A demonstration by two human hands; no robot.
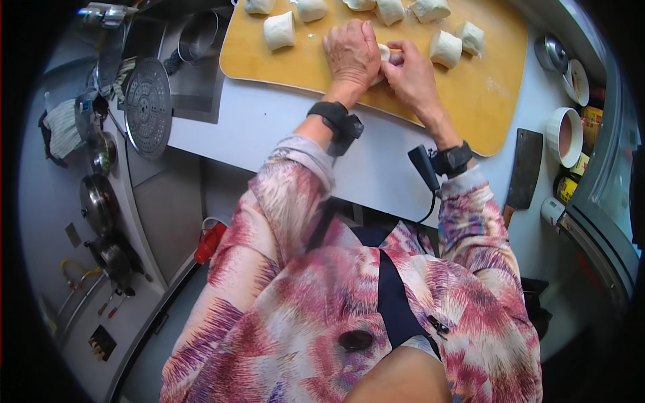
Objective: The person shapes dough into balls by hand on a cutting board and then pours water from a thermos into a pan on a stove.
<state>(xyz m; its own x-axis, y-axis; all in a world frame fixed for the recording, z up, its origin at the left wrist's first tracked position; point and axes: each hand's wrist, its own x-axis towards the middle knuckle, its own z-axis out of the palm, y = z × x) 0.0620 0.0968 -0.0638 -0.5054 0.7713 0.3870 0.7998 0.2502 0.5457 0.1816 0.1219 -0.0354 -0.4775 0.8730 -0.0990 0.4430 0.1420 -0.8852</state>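
A small piece of white dough (385,52) is between my two hands, low over a yellow cutting board (282,65). My left hand (352,53) is curled against its left side, knuckles up, hiding much of the dough. Thumb and fingers of my right hand (410,75) grip it from the right. Other cut dough pieces lie around the hands: one (279,31) to the left, another (446,49) just right of my right hand, and several along the board's far side. Traces of flour mark the board.
At right, a cleaver (525,169) lies on the white countertop (237,126), near a white bowl (564,137) of pinkish contents and a lidded metal pot (552,53). Leftward are a sink (196,95), a perforated steamer plate (147,107) and a lidded pan (98,204).
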